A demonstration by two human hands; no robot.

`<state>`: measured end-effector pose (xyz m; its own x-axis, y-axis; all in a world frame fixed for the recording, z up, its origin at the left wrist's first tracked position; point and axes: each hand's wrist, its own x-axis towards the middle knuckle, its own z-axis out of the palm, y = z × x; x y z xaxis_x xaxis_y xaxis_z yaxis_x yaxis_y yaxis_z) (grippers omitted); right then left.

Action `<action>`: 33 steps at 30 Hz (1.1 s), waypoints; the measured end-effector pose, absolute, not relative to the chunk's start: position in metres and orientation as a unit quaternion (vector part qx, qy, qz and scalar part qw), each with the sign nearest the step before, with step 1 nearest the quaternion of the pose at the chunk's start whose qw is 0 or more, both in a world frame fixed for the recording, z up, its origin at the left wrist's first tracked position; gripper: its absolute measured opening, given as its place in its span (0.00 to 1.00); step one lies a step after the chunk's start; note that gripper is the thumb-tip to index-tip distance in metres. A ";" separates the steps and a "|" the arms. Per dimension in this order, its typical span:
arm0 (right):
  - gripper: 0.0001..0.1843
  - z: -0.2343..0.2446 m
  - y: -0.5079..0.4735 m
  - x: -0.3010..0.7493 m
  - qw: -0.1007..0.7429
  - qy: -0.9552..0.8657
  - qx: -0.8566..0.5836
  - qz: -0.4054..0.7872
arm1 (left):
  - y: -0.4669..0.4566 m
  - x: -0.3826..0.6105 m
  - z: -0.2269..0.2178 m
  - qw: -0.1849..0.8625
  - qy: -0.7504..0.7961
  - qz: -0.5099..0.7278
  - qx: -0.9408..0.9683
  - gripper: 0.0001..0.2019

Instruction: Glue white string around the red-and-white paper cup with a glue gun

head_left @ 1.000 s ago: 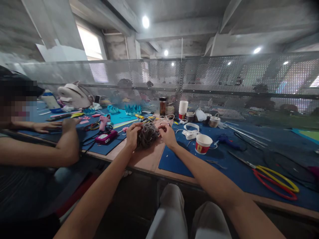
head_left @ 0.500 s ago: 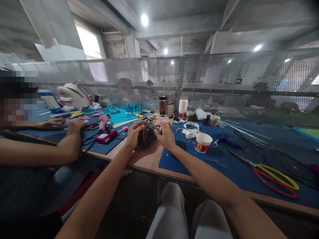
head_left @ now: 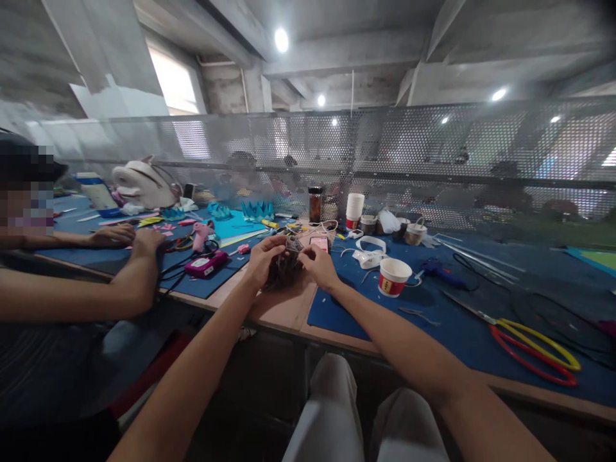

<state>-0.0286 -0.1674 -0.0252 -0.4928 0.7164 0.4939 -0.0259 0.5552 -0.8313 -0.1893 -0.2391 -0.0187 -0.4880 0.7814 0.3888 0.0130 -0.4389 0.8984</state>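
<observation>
A shaggy grey-brown bundle of tangled strands [head_left: 283, 273] is held just above the bare wooden strip of the table, in the middle of the head view. My left hand [head_left: 262, 260] is closed around its left side, thumb toward me. At its upper right, my right hand [head_left: 318, 266] pinches some of the greyish strands between thumb and fingers. The fingertips partly cover what they grip. Just behind my right hand lies a phone [head_left: 319, 243] with a lit pinkish screen.
A paper cup [head_left: 393, 278], a blue glue gun [head_left: 443, 272] and large red-and-yellow-handled scissors [head_left: 534, 346] lie to the right. Stacked cups [head_left: 355, 208] and a brown jar [head_left: 314, 205] stand behind. At left, a co-worker's hands work near a pink glue gun [head_left: 201, 236] and purple box [head_left: 206, 264].
The bundle has turned in my hands, with lighter strands now at its top. My right hand's fingers have drawn together into a pinch, and the phone behind them shows more.
</observation>
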 end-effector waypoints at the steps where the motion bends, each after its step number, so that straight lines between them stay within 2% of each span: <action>1: 0.04 -0.024 -0.167 -0.029 0.448 -0.742 -0.230 0.442 | -0.239 -0.190 -0.019 0.255 0.463 0.731 0.431 0.19; 9: 0.08 -0.024 -0.162 -0.030 0.424 -0.722 -0.219 0.502 | -0.238 -0.191 -0.020 0.239 0.477 0.734 0.421 0.20; 15: 0.23 -0.025 -0.166 -0.028 0.428 -0.750 -0.214 0.457 | -0.239 -0.189 -0.019 0.236 0.481 0.721 0.440 0.20; 17: 0.21 -0.026 -0.167 -0.027 0.449 -0.752 -0.227 0.425 | -0.240 -0.188 -0.019 0.244 0.484 0.709 0.451 0.20; 20: 0.14 -0.026 -0.166 -0.027 0.490 -0.758 -0.222 0.369 | -0.241 -0.187 -0.019 0.257 0.486 0.694 0.464 0.20; 22: 0.15 -0.027 -0.165 -0.027 0.497 -0.769 -0.196 0.351 | -0.241 -0.186 -0.019 0.264 0.485 0.688 0.472 0.19; 24: 0.15 -0.027 -0.164 -0.028 0.486 -0.782 -0.171 0.352 | -0.241 -0.185 -0.019 0.270 0.482 0.680 0.482 0.18; 28: 0.07 -0.028 -0.163 -0.029 0.469 -0.786 -0.186 0.358 | -0.241 -0.183 -0.019 0.270 0.489 0.662 0.501 0.18; 33: 0.08 -0.025 -0.160 -0.028 0.470 -0.735 -0.226 0.433 | -0.242 -0.185 -0.018 0.245 0.506 0.675 0.478 0.18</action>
<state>-0.0277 -0.1605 -0.0255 -0.4557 0.7397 0.4952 -0.0735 0.5231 -0.8491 -0.1853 -0.2422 -0.0181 -0.4230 0.8146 0.3970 0.1522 -0.3680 0.9173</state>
